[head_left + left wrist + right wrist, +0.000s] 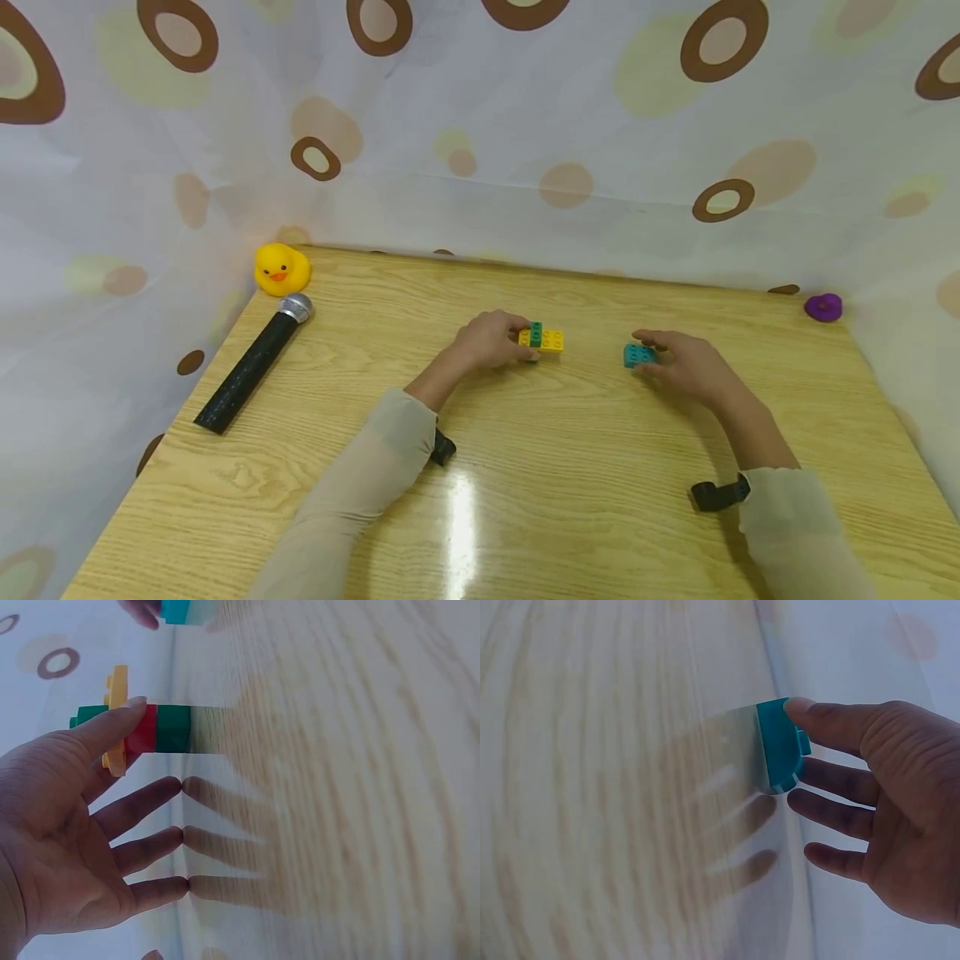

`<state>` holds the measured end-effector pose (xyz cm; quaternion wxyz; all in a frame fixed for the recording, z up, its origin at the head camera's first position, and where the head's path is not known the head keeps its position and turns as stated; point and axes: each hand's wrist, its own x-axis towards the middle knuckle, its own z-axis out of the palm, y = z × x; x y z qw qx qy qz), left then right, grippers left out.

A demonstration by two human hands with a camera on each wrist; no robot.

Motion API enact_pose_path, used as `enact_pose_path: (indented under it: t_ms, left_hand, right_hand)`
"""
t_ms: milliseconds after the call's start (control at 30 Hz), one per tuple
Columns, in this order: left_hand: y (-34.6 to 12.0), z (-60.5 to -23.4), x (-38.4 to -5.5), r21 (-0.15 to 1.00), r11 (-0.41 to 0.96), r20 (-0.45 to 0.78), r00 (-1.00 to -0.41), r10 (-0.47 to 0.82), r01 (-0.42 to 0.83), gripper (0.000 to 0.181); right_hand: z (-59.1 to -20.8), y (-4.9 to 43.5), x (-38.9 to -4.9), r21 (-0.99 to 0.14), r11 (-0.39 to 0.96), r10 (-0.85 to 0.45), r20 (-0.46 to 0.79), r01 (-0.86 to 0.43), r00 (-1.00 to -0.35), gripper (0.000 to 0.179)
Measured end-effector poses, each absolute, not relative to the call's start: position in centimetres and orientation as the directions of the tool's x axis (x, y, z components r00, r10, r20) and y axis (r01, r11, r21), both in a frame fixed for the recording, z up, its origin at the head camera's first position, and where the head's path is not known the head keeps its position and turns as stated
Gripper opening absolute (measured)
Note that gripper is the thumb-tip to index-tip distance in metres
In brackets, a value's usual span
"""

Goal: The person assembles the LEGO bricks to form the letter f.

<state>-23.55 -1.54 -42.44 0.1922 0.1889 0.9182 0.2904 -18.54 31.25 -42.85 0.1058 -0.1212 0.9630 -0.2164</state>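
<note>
Between thumb and index finger, my left hand point(489, 340) pinches a small stack of toy building bricks point(174, 729). In the left wrist view the stack has a green brick at the table, a red one above it, a long yellow brick point(116, 761) set across, and a green brick on top. The other left fingers are spread, tips down by the tabletop. To the right, my right hand point(693, 367) pinches a teal brick point(776, 746) with one rounded end, low at the table surface. Its thumb lies on the near side; the index finger is partly hidden behind the brick.
A black microphone point(251, 367) with a silver head lies on the left of the wooden table point(570, 517). Behind it sits a yellow rubber duck point(281, 271). A small purple object point(823, 307) is at the back right corner. Patterned white cloth point(525, 108) encloses the table's back and sides.
</note>
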Motion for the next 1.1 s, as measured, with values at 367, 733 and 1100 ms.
enact_pose_path:
  t_ms: [367, 733, 1100]
  left_hand:
    - [-1.4, -42.7, -23.6, 0.598, 0.760, -0.238, -0.849, 0.472, 0.255, 0.065]
    - [-1.6, -42.7, -23.7, 0.610, 0.755, -0.242, -0.850, 0.467, 0.241, 0.066]
    - [-1.6, -42.6, -23.6, 0.598, 0.758, -0.229, -0.852, 0.472, 0.259, 0.064]
  right_hand:
    - [-43.5, 31.0, -18.7, -0.409, 0.881, -0.302, -0.095, -0.239, -0.949, 0.045]
    - [-41.3, 27.8, -19.7, -0.462, 0.835, -0.340, -0.004, -0.300, -0.941, 0.044]
    - [-39.5, 22.8, -20.5, -0.451, 0.782, -0.432, 0.107, -0.431, -0.896, 0.042]
